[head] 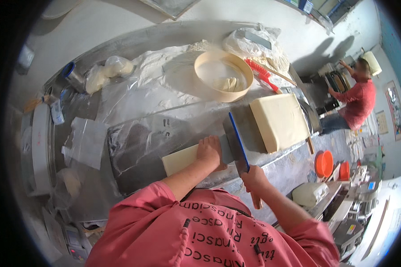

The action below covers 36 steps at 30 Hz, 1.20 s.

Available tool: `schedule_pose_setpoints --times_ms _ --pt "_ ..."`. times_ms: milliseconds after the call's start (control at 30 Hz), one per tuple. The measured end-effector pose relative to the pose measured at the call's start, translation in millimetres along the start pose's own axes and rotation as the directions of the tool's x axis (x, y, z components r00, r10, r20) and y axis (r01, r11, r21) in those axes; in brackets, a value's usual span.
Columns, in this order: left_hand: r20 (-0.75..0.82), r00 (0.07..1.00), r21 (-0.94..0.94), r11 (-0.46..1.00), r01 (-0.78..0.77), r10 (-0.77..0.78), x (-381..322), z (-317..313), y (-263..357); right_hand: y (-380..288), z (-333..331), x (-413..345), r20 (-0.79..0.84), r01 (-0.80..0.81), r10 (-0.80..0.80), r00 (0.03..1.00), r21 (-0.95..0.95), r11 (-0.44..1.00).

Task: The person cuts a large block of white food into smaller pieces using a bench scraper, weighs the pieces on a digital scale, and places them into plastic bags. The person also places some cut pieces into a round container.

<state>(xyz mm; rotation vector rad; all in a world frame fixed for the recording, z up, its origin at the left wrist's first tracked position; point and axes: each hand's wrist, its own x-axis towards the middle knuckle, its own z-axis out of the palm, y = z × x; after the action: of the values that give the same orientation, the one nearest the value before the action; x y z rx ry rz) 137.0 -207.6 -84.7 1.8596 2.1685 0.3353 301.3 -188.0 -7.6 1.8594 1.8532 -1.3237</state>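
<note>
My right hand (255, 180) is closed round the wooden handle of a large wide-bladed knife (236, 143) with a blue spine. A grey flat plate (226, 149) lies beside the blade, under the fingers' side of my left hand (211, 153). That left hand rests over the end of a pale dough strip (179, 161) on the dark work surface; whether it grips the plate is hard to tell. To the right of the knife lies a thick folded stack of pale dough sheet (280, 121).
Behind are a round wooden sieve (224, 95), a red brush (262, 71), spread flour (153, 71) and plastic bags (118, 66). A metal scale (364, 188) and orange bowls (323, 163) stand right. Another person (357, 96) works at the far right.
</note>
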Motion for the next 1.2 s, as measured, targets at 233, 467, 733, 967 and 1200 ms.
schedule_pose_setpoints --times_ms 233,467,733,967,1200 --pt "0.093 0.996 -0.092 0.996 -0.002 0.011 1 -3 -2 -23 -8 10 0.059 -0.216 0.218 0.974 -0.031 0.976" --pt "0.122 0.992 -0.083 0.996 0.021 -0.010 4 -8 -1 -44 -10 20 0.094 -0.315 0.319 0.943 -0.058 0.947" --pt "0.073 0.996 -0.031 0.998 0.055 -0.053 10 7 1 -35 4 48 0.086 -0.342 0.345 0.935 -0.052 0.938" --pt "0.051 0.998 -0.095 0.995 0.035 -0.031 5 6 0 -6 37 81 0.029 -0.242 0.245 0.969 -0.091 0.966" --pt "0.049 0.997 -0.007 0.999 0.054 -0.054 1 -2 8 13 35 83 -0.009 -0.118 0.118 0.993 0.014 0.993"
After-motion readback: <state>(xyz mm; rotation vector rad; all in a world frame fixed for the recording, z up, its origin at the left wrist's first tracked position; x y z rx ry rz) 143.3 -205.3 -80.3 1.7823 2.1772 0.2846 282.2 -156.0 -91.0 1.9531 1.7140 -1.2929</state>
